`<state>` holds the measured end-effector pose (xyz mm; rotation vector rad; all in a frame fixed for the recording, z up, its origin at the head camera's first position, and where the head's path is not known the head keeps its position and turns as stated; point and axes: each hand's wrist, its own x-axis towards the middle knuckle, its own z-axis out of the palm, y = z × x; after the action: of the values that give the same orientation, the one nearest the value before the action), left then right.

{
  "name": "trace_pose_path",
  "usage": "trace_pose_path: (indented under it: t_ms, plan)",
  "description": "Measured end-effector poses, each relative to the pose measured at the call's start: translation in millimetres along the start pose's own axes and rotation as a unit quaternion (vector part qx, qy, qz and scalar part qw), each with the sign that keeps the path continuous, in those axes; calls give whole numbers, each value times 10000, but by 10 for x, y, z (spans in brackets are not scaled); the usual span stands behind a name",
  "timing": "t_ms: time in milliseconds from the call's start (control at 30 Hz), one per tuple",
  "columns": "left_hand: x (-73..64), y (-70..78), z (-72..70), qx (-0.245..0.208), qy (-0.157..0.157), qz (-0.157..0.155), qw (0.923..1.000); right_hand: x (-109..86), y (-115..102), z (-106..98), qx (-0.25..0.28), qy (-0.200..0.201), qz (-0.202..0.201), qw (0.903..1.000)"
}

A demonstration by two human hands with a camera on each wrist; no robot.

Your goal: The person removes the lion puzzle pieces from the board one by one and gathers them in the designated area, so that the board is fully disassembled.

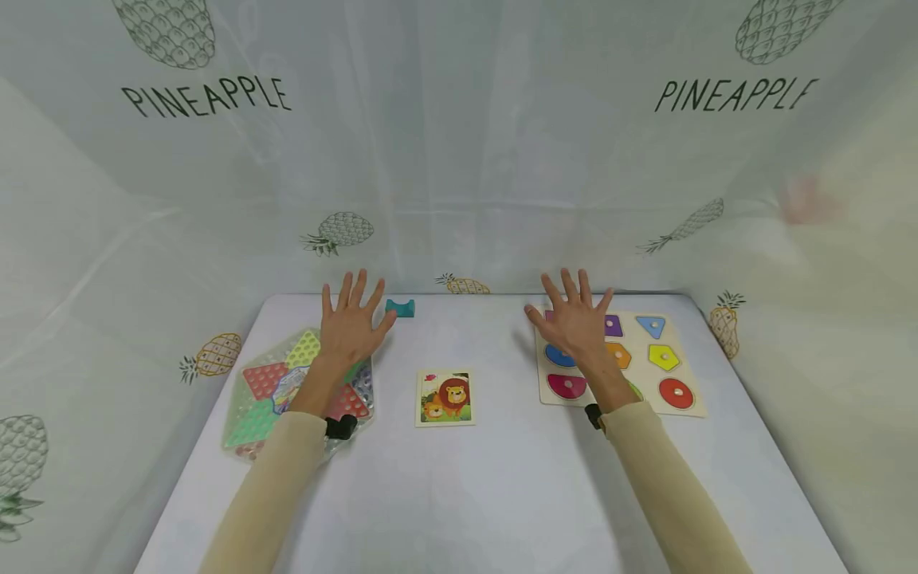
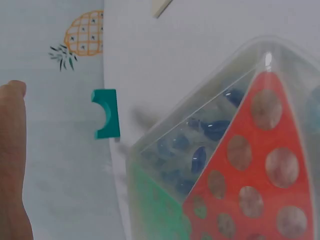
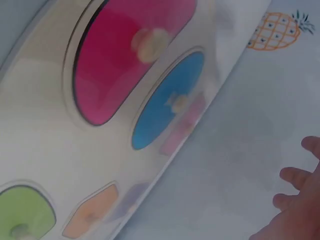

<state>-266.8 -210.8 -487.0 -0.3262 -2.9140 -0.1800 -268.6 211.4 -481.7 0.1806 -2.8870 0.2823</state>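
My left hand (image 1: 348,328) is held with fingers spread over the far edge of a hexagonal clear case (image 1: 247,399) with coloured, dotted triangle sections. Just right of its fingertips lies a small teal block (image 1: 400,308) with a curved notch, also seen in the left wrist view. My right hand (image 1: 578,323), fingers likewise spread and holding nothing, hovers over the left part of a wooden shape puzzle board (image 1: 688,402) with knobbed coloured pieces. Its forearm hides some of the shapes. Between the hands sits a square lion picture puzzle (image 1: 445,398).
Everything lies on a white table (image 1: 502,494). A pale curtain (image 1: 459,159) printed with pineapples hangs behind the table and along its sides. Dark wrist straps (image 1: 340,427) show at the sleeve ends.
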Motion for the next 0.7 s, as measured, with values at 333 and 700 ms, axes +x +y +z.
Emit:
trace_pose_path:
  t_ms: [333, 700]
  plan:
    - [-361, 276, -95, -33, 156, 519, 9985, -123, -391, -21, 1251, -190, -734, 9892]
    - [-1042, 837, 139, -42, -242, 1011, 9946, -319, -990, 98, 2165, -1399, -1741, 9504]
